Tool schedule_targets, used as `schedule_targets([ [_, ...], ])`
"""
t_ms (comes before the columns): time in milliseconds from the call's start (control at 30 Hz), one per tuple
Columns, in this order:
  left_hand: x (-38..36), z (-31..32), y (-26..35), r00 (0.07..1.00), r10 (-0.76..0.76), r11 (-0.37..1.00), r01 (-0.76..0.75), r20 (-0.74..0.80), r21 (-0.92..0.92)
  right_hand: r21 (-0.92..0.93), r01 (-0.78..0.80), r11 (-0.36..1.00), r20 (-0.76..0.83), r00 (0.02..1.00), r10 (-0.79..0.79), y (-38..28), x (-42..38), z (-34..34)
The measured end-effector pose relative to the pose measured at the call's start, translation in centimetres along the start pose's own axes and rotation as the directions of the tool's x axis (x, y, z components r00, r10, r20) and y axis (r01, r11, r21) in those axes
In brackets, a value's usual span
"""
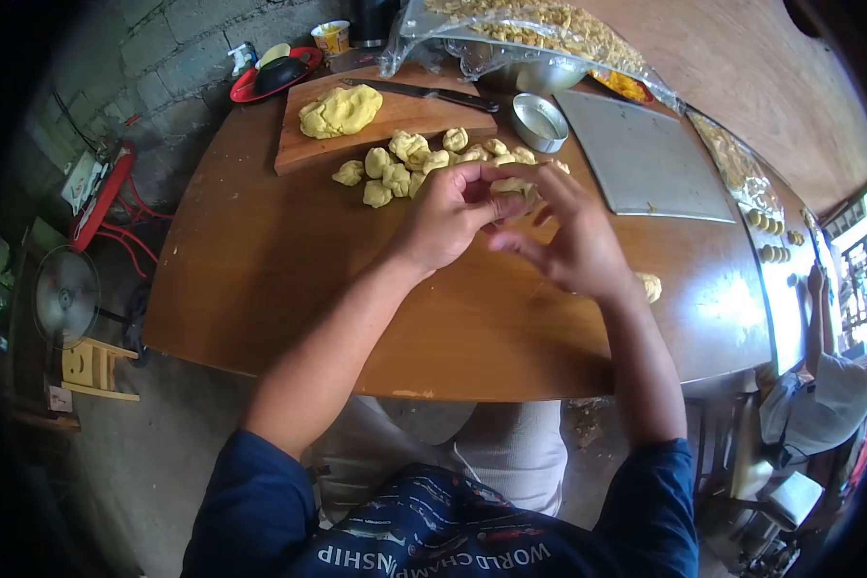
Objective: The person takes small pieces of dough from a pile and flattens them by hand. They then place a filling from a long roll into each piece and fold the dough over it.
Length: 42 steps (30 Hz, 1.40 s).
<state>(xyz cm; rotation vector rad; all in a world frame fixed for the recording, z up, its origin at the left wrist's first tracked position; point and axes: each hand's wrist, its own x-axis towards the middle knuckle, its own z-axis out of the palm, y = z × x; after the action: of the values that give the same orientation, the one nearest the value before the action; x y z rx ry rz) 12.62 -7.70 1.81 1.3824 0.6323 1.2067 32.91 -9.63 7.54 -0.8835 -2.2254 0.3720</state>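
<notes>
Yellow dough pieces (396,177) lie in a cluster on the brown table (260,279), just beyond my hands. My left hand (450,220) is closed, thumb and fingers drawn together; what they hold, if anything, is too small to tell. Close against it, my right hand (573,231) has its thumb and fingers apart, and its palm side is partly hidden. A larger dough lump (340,112) rests on the wooden board (303,149), beside a black-handled knife (453,97). Another dough piece (650,287) sits near my right wrist, partly covered by it.
A round metal tin (539,122) stands left of a flat grey tray (645,159). Behind them, a plastic-covered tray (549,34) rests above a metal bowl (520,75). A red plate (308,63) is at the back left. Another person (824,405) is at the far right.
</notes>
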Motion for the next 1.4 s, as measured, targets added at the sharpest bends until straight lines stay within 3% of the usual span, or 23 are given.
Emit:
schedule_targets([
  [33, -0.4, 0.6, 0.8, 0.999, -0.05, 0.999, 0.05, -0.018, -0.009, 0.087, -0.015, 0.996, -0.044, 0.999, 0.019, -0.9, -0.2, 0.7],
  [67, -0.6, 1.1, 1.0, 0.998, -0.065, 0.998, 0.065, -0.015, -0.015, 0.093, -0.031, 0.995, -0.04, 0.999, 0.035, -0.2, -0.5, 0.9],
  [133, -0.8, 1.8, 0.9, 0.967, -0.234, 0.968, 0.221, -0.103, -0.122, 0.047, -0.098, 0.994, -0.01, 0.995, 0.098, 1.3, -1.0, 0.9],
  [167, -0.8, 1.7, 0.8, 0.969, -0.231, 0.971, 0.223, -0.092, -0.085, 0.049, -0.11, 0.993, -0.006, 0.994, 0.111, 1.9, -1.1, 0.8],
  [267, -0.5, 1.2, 2.2, 0.948, -0.314, 0.939, 0.303, -0.044, -0.163, -0.035, 0.061, 0.997, -0.189, 0.98, -0.067, 2.5, -1.0, -0.2],
  [300, -0.6, 1.3, 2.1, 0.947, -0.32, 0.937, 0.31, -0.038, -0.16, -0.029, 0.028, 0.999, -0.203, 0.979, -0.033, 1.9, -1.0, -0.6],
  [367, -0.7, 1.5, 2.0, 0.885, -0.426, 0.869, 0.458, 0.19, -0.185, -0.016, 0.061, 0.998, -0.191, 0.98, -0.063, 2.3, -1.4, -0.5],
  [467, -1.1, 1.8, 1.5, 0.933, -0.315, 0.87, 0.358, 0.175, -0.34, 0.021, 0.139, 0.99, -0.181, 0.974, -0.133, 2.9, -1.2, 0.1],
  [533, -0.8, 0.7, 1.0, 0.938, -0.316, 0.878, 0.345, 0.141, -0.332, 0.047, 0.179, 0.983, -0.189, 0.968, -0.168, 2.9, -1.0, 0.0],
  [633, -0.7, 0.0, 0.8, 0.978, -0.209, 0.961, 0.207, 0.005, -0.184, 0.071, 0.178, 0.982, -0.15, 0.975, -0.166, 2.5, -1.0, 0.3],
  [700, -0.6, 0.3, 1.2, 0.989, -0.141, 0.985, 0.137, -0.037, -0.103, 0.137, -0.099, 0.986, -0.123, 0.986, 0.116, 2.9, -1.0, 0.0],
  [733, -0.6, 0.6, 1.4, 0.995, -0.066, 0.998, 0.065, -0.07, -0.012, 0.134, -0.098, 0.986, -0.119, 0.986, 0.114, 3.1, -1.1, 0.0],
  [800, -0.6, 1.2, 1.2, 0.995, -0.009, 0.998, 0.015, -0.097, 0.061, 0.48, -0.318, 0.818, 0.04, 0.939, 0.341, 4.0, -1.4, 0.4],
  [867, -1.0, 2.3, 1.0, 0.974, 0.193, 0.892, -0.121, -0.123, 0.435, 0.507, -0.29, 0.812, 0.053, 0.951, 0.306, 4.3, -1.4, 1.2],
  [900, -1.0, 2.2, 1.0, 0.977, 0.205, 0.841, -0.148, -0.054, 0.52, 0.517, -0.281, 0.808, 0.052, 0.953, 0.299, 3.9, -1.3, 1.8],
  [1000, -1.1, 2.9, 0.8, 0.958, 0.276, 0.869, -0.211, -0.084, 0.447, 0.512, -0.284, 0.811, 0.059, 0.953, 0.297, 3.3, -1.1, 1.4],
  [1033, -1.1, 2.7, 0.7, 0.969, 0.217, 0.931, -0.17, -0.117, 0.323, 0.508, -0.283, 0.814, 0.029, 0.95, 0.312, 4.1, -1.3, 1.4],
  [1067, -1.0, 2.2, 0.7, 0.967, 0.222, 0.931, -0.172, -0.124, 0.323, 0.505, -0.282, 0.816, 0.0, 0.945, 0.327, 4.8, -1.4, 1.4],
  [1133, -0.6, 1.1, 0.9, 0.995, 0.079, 0.952, -0.057, -0.06, 0.3, 0.519, -0.27, 0.811, -0.001, 0.949, 0.316, 4.8, -1.4, 1.3],
  [1200, -0.4, 0.9, 0.3, 0.992, 0.064, 0.956, -0.03, -0.106, 0.291, 0.534, -0.23, 0.814, -0.029, 0.957, 0.289, 4.5, -1.4, 1.5],
  [1267, -0.5, 0.4, 0.0, 0.989, -0.147, 0.979, 0.147, -0.011, 0.141, 0.575, -0.233, 0.784, -0.019, 0.955, 0.297, 4.6, -1.3, 1.9],
  [1333, -0.6, 0.5, 0.0, 0.988, -0.143, 0.981, 0.149, -0.05, 0.124, 0.618, -0.245, 0.747, -0.004, 0.949, 0.314, 4.4, -1.5, 2.0],
  [1400, -0.5, 0.6, 0.4, 0.992, -0.114, 0.989, 0.118, -0.045, 0.092, 0.364, -0.206, 0.908, -0.073, 0.966, 0.248, 4.2, -1.4, 1.5],
])
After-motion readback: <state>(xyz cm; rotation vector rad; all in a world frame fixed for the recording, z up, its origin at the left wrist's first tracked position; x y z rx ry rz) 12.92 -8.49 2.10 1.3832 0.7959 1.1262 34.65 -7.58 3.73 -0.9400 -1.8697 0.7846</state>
